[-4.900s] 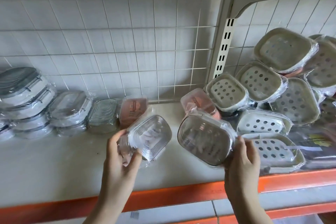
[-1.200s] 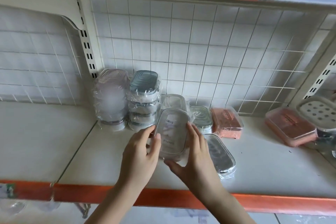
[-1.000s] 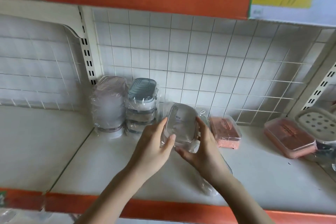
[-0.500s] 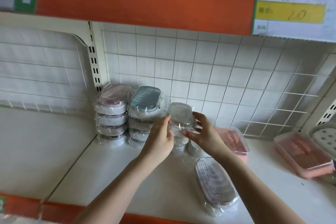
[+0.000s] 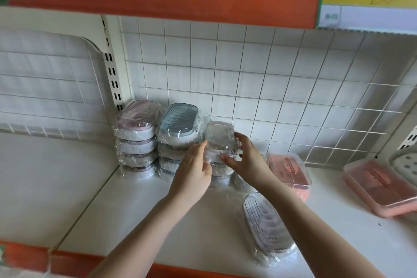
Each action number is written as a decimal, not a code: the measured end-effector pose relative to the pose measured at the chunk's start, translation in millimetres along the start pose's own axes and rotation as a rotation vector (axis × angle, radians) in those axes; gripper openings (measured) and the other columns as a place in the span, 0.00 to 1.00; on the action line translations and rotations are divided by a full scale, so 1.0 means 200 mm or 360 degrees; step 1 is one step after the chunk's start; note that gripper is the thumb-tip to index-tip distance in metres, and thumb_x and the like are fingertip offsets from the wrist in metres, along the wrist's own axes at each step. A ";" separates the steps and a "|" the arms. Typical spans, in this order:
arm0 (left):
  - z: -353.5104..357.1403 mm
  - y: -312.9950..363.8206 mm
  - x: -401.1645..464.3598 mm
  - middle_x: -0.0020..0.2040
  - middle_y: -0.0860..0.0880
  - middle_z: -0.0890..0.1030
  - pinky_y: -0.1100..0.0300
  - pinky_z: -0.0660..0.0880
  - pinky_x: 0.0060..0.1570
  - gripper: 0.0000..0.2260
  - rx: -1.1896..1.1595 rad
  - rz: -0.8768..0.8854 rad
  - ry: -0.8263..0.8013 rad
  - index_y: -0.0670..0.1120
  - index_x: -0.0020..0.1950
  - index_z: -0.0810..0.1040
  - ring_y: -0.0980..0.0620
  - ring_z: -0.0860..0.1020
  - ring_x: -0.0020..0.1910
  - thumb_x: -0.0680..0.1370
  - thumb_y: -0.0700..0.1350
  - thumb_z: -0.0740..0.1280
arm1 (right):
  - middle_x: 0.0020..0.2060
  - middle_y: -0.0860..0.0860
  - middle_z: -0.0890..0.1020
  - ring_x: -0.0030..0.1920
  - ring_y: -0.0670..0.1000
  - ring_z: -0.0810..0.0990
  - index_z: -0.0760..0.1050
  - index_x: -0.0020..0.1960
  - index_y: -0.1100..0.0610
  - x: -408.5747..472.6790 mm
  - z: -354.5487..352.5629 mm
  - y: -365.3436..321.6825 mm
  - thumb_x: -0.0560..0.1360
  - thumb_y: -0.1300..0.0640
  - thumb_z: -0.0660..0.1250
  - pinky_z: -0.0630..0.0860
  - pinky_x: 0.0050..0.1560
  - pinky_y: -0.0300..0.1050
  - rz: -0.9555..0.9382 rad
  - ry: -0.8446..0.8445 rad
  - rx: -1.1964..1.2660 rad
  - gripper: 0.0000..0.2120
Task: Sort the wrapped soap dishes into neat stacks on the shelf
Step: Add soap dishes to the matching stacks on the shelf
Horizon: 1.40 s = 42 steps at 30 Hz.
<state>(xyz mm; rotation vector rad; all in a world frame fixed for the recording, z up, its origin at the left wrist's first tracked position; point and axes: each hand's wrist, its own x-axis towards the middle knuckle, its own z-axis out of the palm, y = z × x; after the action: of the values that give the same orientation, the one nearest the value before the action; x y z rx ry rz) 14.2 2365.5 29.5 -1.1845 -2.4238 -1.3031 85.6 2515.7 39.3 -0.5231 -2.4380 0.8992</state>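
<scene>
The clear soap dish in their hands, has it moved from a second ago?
Yes. The clear soap dish went up and back, now topping the third stack beside the blue-topped stack.

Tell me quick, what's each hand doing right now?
Left hand: open, fingers straight against the left side of the clear soap dish on top of the third stack.
Right hand: fingers curled round that same dish.
</scene>
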 end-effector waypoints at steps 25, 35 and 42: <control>0.21 0.12 -0.61 0.50 0.53 0.79 0.64 0.66 0.51 0.20 0.0076 0.0253 -0.0417 0.49 0.58 0.73 0.55 0.74 0.50 0.72 0.60 0.61 | 0.64 0.50 0.73 0.65 0.48 0.72 0.61 0.70 0.52 -0.90 -0.09 0.25 0.58 0.21 0.62 0.70 0.65 0.48 0.0405 0.0182 0.0216 0.51; 0.15 0.12 -0.62 0.64 0.56 0.70 0.80 0.57 0.57 0.30 -0.0274 0.0091 -0.0580 0.50 0.67 0.64 0.69 0.66 0.60 0.69 0.45 0.74 | 0.69 0.40 0.68 0.68 0.47 0.70 0.62 0.67 0.37 -0.96 -0.13 0.22 0.63 0.43 0.74 0.68 0.67 0.48 -0.0070 0.0281 0.0248 0.36; 0.08 0.16 -0.62 0.70 0.58 0.62 0.61 0.66 0.66 0.38 -0.0485 0.0311 -0.0497 0.51 0.74 0.56 0.56 0.65 0.69 0.70 0.43 0.72 | 0.69 0.47 0.70 0.67 0.49 0.71 0.62 0.71 0.47 -0.95 -0.13 0.14 0.70 0.38 0.70 0.70 0.63 0.39 -0.0204 0.0472 0.0337 0.34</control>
<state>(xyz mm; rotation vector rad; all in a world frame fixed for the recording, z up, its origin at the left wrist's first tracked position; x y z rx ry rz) 124.4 2316.4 -16.3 -1.7759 -2.2776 -1.5648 258.2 2454.0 -21.5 -0.3875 -2.0571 0.9387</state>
